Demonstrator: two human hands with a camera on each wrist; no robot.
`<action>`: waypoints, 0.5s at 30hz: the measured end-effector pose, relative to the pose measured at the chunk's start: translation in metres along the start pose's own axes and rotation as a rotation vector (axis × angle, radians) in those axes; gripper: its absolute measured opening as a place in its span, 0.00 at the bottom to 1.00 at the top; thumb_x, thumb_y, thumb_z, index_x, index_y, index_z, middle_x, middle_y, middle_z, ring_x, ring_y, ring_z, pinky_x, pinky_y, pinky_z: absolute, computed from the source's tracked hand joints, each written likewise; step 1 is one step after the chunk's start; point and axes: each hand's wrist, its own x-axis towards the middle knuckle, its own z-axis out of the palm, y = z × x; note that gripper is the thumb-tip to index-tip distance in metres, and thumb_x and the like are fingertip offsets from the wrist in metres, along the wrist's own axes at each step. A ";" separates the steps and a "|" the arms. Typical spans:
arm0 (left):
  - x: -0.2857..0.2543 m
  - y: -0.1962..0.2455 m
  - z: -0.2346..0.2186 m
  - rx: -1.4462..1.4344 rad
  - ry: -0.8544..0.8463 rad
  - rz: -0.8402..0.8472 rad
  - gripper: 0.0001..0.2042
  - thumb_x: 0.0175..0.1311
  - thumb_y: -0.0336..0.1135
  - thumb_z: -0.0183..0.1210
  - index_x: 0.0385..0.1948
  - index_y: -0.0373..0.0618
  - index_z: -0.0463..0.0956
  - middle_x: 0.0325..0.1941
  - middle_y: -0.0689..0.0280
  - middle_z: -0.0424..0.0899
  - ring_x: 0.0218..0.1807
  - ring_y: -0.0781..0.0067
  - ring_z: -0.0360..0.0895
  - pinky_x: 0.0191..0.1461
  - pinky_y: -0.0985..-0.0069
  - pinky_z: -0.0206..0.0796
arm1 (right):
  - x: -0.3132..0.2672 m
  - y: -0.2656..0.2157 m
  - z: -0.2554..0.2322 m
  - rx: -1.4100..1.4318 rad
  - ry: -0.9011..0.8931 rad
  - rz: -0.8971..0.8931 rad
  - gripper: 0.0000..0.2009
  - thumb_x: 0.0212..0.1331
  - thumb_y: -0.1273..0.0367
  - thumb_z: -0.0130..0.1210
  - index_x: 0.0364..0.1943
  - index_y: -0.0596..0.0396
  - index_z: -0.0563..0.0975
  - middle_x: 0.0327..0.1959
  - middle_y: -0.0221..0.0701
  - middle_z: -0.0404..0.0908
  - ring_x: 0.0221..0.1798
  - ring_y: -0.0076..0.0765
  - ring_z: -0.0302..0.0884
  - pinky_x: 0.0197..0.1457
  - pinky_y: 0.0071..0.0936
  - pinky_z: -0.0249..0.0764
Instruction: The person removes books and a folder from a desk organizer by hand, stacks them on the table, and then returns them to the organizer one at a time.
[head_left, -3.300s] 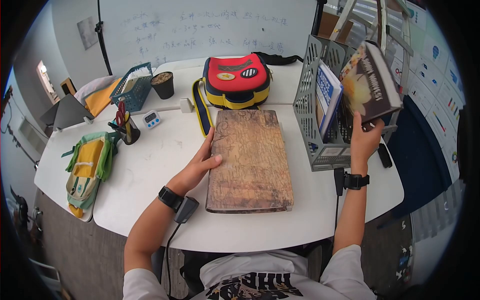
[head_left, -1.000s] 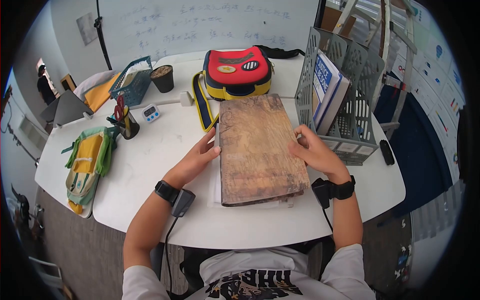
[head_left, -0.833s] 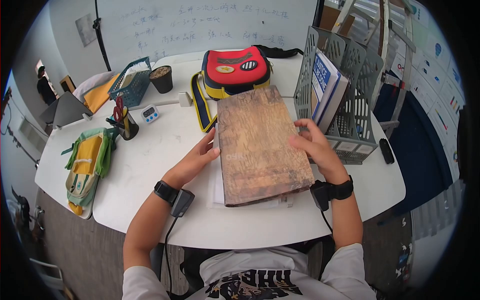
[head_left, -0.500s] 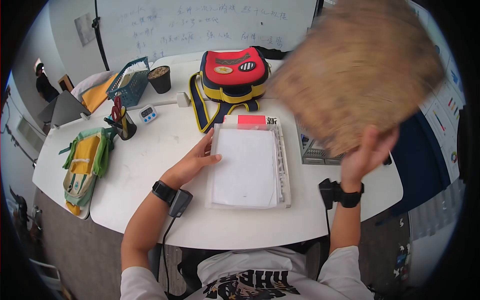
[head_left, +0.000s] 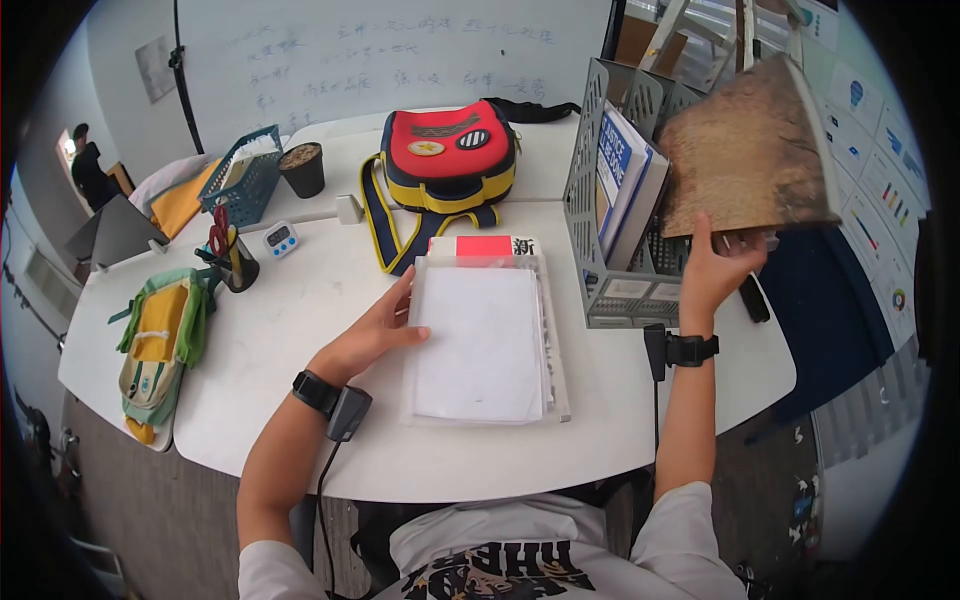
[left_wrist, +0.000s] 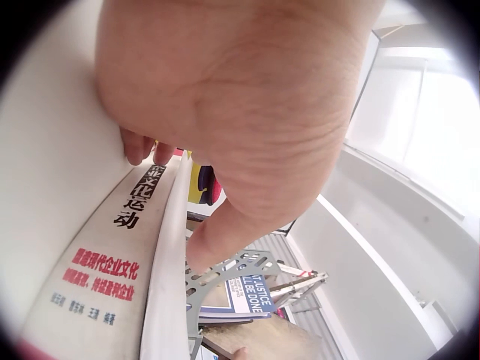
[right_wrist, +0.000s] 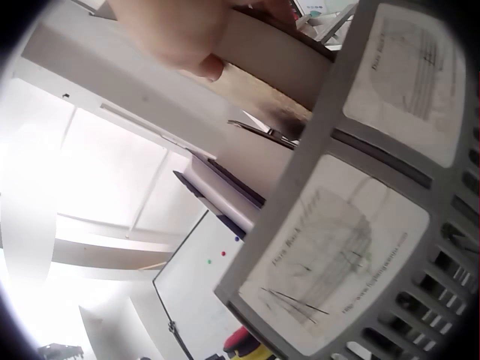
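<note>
My right hand (head_left: 715, 275) grips the lower end of a thick book with a brown map-patterned cover (head_left: 750, 150), tilted over the right side of the grey file rack (head_left: 650, 308). In the right wrist view, the book's pale page edge (right_wrist: 277, 56) and the fingers show beside the rack's labelled front. My left hand (head_left: 365, 325) lies along the left side of a stack on the table, thumb over the white papers (head_left: 475, 345). Under those papers is a white book (head_left: 558, 385); its spine with Chinese characters shows in the left wrist view, fingertips against its far end.
A blue-and-white book (head_left: 617, 165) stands in the rack. A red backpack (head_left: 450, 145) sits behind the stack, its strap near it. To the left are a pen cup (head_left: 235, 268), a timer (head_left: 281, 240), a plant pot (head_left: 303, 172), a basket (head_left: 243, 180) and a green bag (head_left: 160, 345).
My right hand has lifted the map-patterned book off the stack and carried it right to the rack, exposing the papers and white book. Earlier it held a dark book there. My left hand stays at the stack.
</note>
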 end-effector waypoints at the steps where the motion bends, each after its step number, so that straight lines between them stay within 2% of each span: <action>1: 0.001 -0.002 -0.001 0.000 -0.006 0.010 0.49 0.55 0.31 0.63 0.74 0.43 0.35 0.75 0.48 0.46 0.76 0.57 0.45 0.77 0.64 0.37 | -0.002 0.003 0.002 0.000 -0.001 0.002 0.39 0.52 0.72 0.68 0.62 0.64 0.53 0.61 0.47 0.62 0.61 0.44 0.69 0.63 0.37 0.69; 3: -0.001 -0.003 -0.003 -0.001 -0.007 0.018 0.49 0.55 0.31 0.63 0.74 0.43 0.35 0.75 0.49 0.46 0.76 0.57 0.45 0.77 0.64 0.38 | -0.008 0.004 0.007 -0.022 -0.151 0.010 0.37 0.52 0.70 0.69 0.61 0.66 0.56 0.58 0.49 0.67 0.58 0.41 0.72 0.62 0.33 0.69; 4: -0.001 -0.002 -0.003 0.051 0.013 0.015 0.49 0.55 0.30 0.64 0.74 0.43 0.35 0.75 0.49 0.47 0.76 0.56 0.47 0.76 0.64 0.39 | -0.008 0.004 0.004 -0.186 -0.278 0.083 0.34 0.55 0.62 0.67 0.59 0.66 0.61 0.54 0.50 0.73 0.54 0.41 0.77 0.59 0.33 0.71; 5: -0.002 -0.001 -0.003 0.102 0.033 0.012 0.49 0.55 0.30 0.64 0.74 0.43 0.36 0.74 0.49 0.48 0.75 0.56 0.48 0.76 0.64 0.40 | -0.008 0.006 0.002 -0.182 -0.283 0.083 0.34 0.55 0.62 0.67 0.59 0.66 0.61 0.54 0.50 0.73 0.54 0.41 0.77 0.59 0.33 0.71; 7: -0.001 -0.003 -0.005 0.127 0.044 0.018 0.48 0.55 0.30 0.64 0.74 0.43 0.37 0.73 0.49 0.51 0.73 0.56 0.51 0.75 0.65 0.44 | -0.011 0.012 0.002 -0.489 -0.411 0.019 0.34 0.58 0.54 0.62 0.60 0.65 0.64 0.51 0.48 0.77 0.50 0.45 0.79 0.55 0.35 0.73; 8: -0.001 -0.004 -0.005 0.151 0.051 0.025 0.48 0.55 0.30 0.64 0.74 0.42 0.38 0.72 0.50 0.54 0.72 0.57 0.55 0.74 0.66 0.47 | -0.012 0.013 0.003 -0.565 -0.379 -0.036 0.34 0.59 0.51 0.59 0.61 0.62 0.65 0.48 0.46 0.79 0.48 0.49 0.80 0.54 0.37 0.73; 9: -0.001 -0.002 -0.004 0.149 0.052 0.027 0.48 0.55 0.30 0.64 0.74 0.42 0.38 0.72 0.50 0.54 0.72 0.57 0.55 0.74 0.66 0.47 | -0.011 0.013 0.002 -0.565 -0.380 -0.038 0.34 0.59 0.51 0.59 0.61 0.62 0.65 0.48 0.46 0.79 0.48 0.49 0.80 0.54 0.37 0.73; 11: -0.001 0.003 -0.003 0.044 0.082 -0.012 0.44 0.56 0.31 0.64 0.72 0.38 0.42 0.65 0.53 0.62 0.65 0.62 0.63 0.70 0.68 0.53 | -0.008 0.015 0.000 -0.534 -0.479 0.050 0.30 0.60 0.52 0.59 0.58 0.61 0.69 0.44 0.44 0.81 0.48 0.47 0.80 0.53 0.37 0.73; 12: 0.001 0.001 -0.004 0.044 0.082 -0.013 0.44 0.56 0.31 0.64 0.72 0.38 0.42 0.65 0.53 0.62 0.65 0.62 0.63 0.70 0.68 0.53 | -0.008 0.015 0.000 -0.534 -0.479 0.050 0.30 0.60 0.52 0.59 0.58 0.61 0.69 0.44 0.44 0.81 0.48 0.47 0.80 0.53 0.37 0.73; 14: 0.003 -0.003 -0.006 0.063 0.129 -0.017 0.38 0.57 0.32 0.64 0.67 0.33 0.52 0.52 0.59 0.71 0.51 0.71 0.71 0.57 0.75 0.65 | -0.011 0.017 0.001 -0.488 -0.540 0.057 0.24 0.61 0.55 0.59 0.53 0.60 0.74 0.40 0.42 0.83 0.46 0.44 0.81 0.51 0.37 0.74; 15: 0.003 -0.002 -0.007 0.064 0.129 -0.017 0.38 0.57 0.32 0.64 0.67 0.33 0.52 0.52 0.59 0.71 0.51 0.71 0.71 0.57 0.75 0.65 | -0.012 0.016 0.002 -0.487 -0.539 0.057 0.24 0.61 0.55 0.59 0.53 0.60 0.74 0.40 0.42 0.83 0.46 0.44 0.81 0.51 0.37 0.74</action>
